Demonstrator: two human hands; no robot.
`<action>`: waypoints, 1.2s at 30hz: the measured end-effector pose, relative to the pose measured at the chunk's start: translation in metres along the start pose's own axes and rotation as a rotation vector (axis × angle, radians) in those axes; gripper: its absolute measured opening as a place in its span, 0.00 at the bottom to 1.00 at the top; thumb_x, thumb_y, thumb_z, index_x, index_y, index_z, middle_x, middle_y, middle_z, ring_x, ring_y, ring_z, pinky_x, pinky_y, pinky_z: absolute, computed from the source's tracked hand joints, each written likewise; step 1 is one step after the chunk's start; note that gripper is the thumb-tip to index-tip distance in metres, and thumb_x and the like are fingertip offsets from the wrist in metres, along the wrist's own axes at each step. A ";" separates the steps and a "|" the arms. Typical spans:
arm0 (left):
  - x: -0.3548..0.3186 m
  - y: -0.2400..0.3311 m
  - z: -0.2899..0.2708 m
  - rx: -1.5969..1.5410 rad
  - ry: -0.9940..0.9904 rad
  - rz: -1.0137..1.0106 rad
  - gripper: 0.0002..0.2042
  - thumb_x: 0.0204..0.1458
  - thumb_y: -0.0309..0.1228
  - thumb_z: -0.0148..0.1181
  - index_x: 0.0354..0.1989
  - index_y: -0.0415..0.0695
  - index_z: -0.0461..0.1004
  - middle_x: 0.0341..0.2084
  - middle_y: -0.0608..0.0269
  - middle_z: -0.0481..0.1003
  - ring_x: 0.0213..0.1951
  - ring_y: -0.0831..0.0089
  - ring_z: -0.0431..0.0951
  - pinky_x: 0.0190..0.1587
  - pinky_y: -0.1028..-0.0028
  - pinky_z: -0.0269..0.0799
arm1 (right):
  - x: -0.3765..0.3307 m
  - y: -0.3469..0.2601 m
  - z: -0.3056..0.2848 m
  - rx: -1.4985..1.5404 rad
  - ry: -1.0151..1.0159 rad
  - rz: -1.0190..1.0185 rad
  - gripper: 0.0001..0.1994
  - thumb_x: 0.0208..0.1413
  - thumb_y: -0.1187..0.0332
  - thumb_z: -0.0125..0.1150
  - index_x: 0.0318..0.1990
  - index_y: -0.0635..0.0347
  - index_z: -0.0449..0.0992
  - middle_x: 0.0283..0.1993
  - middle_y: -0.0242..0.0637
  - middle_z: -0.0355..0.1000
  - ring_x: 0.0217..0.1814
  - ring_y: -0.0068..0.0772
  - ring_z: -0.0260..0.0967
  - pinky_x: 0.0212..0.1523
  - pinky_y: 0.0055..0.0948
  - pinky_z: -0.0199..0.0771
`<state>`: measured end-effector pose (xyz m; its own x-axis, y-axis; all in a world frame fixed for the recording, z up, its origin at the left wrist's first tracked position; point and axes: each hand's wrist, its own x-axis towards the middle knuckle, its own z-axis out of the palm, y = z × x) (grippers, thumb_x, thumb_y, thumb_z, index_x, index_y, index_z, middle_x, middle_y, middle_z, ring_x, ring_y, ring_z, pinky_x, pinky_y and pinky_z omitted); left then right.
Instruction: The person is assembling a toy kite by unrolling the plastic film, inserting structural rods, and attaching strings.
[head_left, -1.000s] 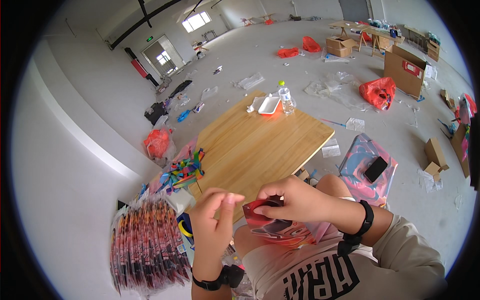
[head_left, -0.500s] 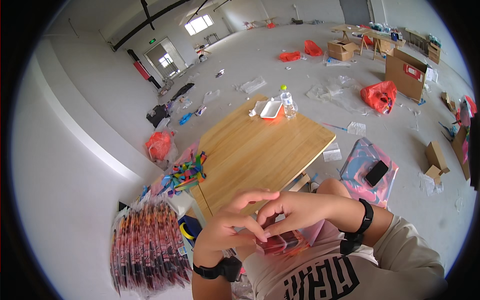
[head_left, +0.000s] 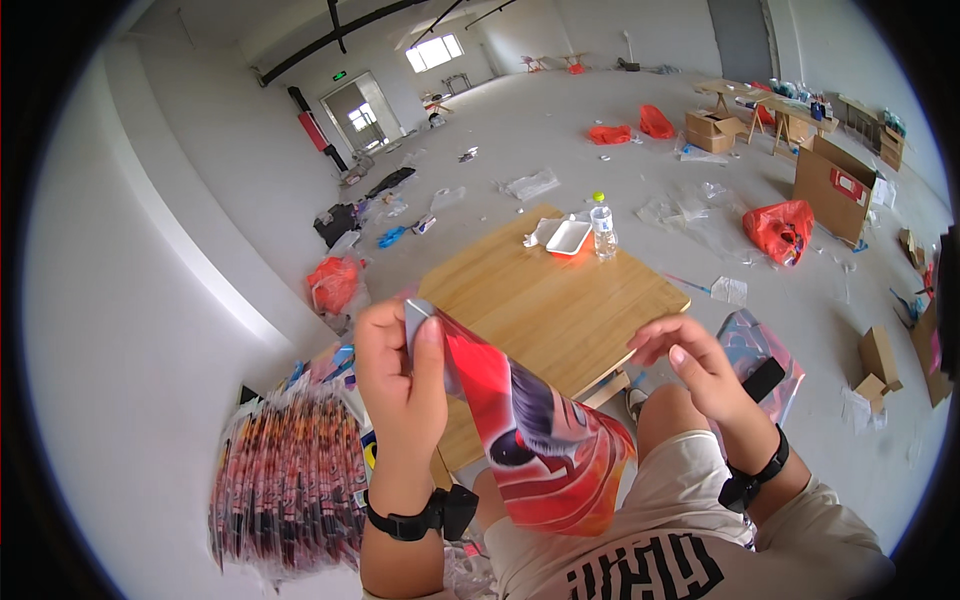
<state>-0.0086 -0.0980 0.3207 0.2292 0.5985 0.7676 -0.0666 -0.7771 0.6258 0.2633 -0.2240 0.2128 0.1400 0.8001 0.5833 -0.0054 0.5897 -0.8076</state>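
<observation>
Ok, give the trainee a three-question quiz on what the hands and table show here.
1. True or false: the left hand grips the red printed bag by its top corner.
2. What does the right hand hold?
A. the bag
B. nothing
C. a bottle
3. Name the two things standing at the far end of the wooden table.

Key
1. True.
2. B; its fingers are bent and clear of the bag.
3. A clear water bottle and a white tray.
</observation>
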 end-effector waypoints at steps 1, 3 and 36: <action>0.005 0.001 0.000 0.005 0.000 -0.002 0.06 0.62 0.23 0.53 0.44 0.40 0.64 0.31 0.67 0.73 0.31 0.87 0.69 0.36 0.85 0.63 | -0.005 0.021 -0.010 0.011 -0.050 0.090 0.16 0.69 0.65 0.47 0.57 0.65 0.68 0.53 0.38 0.71 0.52 0.30 0.70 0.55 0.33 0.69; 0.017 0.005 0.004 0.039 0.009 0.039 0.06 0.63 0.23 0.53 0.44 0.40 0.64 0.29 0.68 0.73 0.29 0.87 0.68 0.33 0.84 0.62 | -0.021 0.058 -0.033 0.006 -0.142 0.262 0.21 0.69 0.60 0.47 0.61 0.65 0.67 0.57 0.40 0.71 0.56 0.33 0.69 0.57 0.35 0.68; -0.005 -0.271 0.009 1.014 -0.235 0.076 0.24 0.48 0.27 0.64 0.56 0.41 0.69 0.50 0.47 0.73 0.48 0.44 0.74 0.51 0.55 0.70 | -0.052 0.244 0.026 0.807 0.521 0.971 0.18 0.67 0.54 0.52 0.54 0.58 0.70 0.49 0.36 0.77 0.49 0.31 0.77 0.45 0.41 0.82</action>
<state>0.0174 0.1076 0.1456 0.4488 0.5724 0.6862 0.7330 -0.6751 0.0838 0.2291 -0.1186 -0.0125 0.1011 0.8976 -0.4291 -0.8608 -0.1373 -0.4900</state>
